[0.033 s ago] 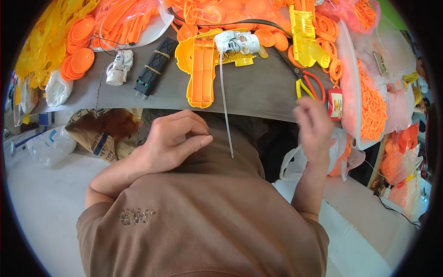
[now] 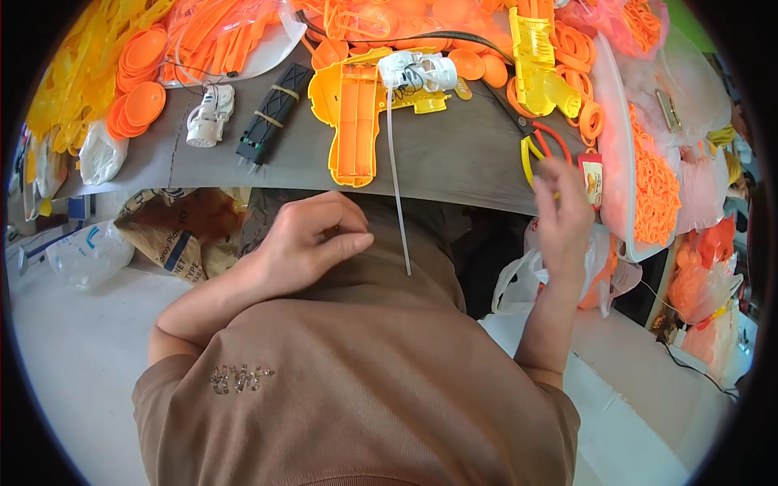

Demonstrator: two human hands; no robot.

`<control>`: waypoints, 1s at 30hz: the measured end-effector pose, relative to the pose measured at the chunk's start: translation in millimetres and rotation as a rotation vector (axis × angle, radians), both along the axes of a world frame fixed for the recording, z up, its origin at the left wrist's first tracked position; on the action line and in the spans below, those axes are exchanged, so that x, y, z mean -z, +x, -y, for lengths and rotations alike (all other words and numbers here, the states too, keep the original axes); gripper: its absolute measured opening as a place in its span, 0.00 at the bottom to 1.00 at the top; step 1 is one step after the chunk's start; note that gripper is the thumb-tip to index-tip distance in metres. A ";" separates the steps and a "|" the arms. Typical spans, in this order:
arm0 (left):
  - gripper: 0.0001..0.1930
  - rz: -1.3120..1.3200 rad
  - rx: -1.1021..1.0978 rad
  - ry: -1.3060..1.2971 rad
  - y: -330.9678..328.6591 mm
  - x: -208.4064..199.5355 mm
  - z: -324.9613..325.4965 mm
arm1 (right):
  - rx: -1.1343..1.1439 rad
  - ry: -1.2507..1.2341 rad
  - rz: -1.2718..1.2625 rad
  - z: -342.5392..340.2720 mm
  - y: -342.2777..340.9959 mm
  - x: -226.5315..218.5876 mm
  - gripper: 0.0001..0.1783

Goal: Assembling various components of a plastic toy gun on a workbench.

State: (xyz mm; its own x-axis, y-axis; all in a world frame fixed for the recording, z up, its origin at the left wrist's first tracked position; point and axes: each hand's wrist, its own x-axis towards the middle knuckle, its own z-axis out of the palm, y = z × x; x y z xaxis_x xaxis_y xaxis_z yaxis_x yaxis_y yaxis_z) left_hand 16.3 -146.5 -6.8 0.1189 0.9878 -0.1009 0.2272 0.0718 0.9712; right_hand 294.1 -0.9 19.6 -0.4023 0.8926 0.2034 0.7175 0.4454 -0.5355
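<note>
My left hand (image 2: 316, 239) hovers in front of the table edge, over my lap. Its fingers curl loosely, the thumb is apart from them, and nothing shows in it. At the right, my right hand (image 2: 563, 211) is raised beside the pliers (image 2: 530, 154) with red and yellow handles; its fingers are partly apart and overlap the handle ends in view. I cannot tell whether they touch. Between the hands lies a yellow and orange toy gun shell half (image 2: 355, 121). A white motor unit (image 2: 417, 71) rests on its upper right, and a thin clear tube (image 2: 399, 202) hangs from it past the table edge.
On the grey table (image 2: 438, 166) are a black battery holder (image 2: 271, 117) with rubber bands and another white motor unit (image 2: 212, 117). Orange discs (image 2: 144, 105) lie at the left. A yellow shell part (image 2: 531, 57) and a tub of orange rings (image 2: 652, 186) are at the right.
My right hand has shifted slightly right, its fingers now over the pliers' handle ends. My left hand has hardly moved.
</note>
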 end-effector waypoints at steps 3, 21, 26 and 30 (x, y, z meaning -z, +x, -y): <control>0.12 0.231 0.008 -0.399 5.9 20.2 -4.0 | -0.088 0.171 0.202 -30.7 11.1 19.2 0.20; 0.10 0.976 0.073 -0.801 36.1 30.5 -22.7 | -0.175 -0.751 -0.193 32.7 50.8 3.2 0.47; 0.14 0.952 0.070 -0.783 37.2 28.7 -22.5 | -0.423 -1.023 -0.115 62.5 36.1 24.8 0.57; 0.16 0.931 0.067 -0.776 38.5 30.7 -21.6 | -0.387 -1.096 -0.208 74.0 20.9 39.8 0.56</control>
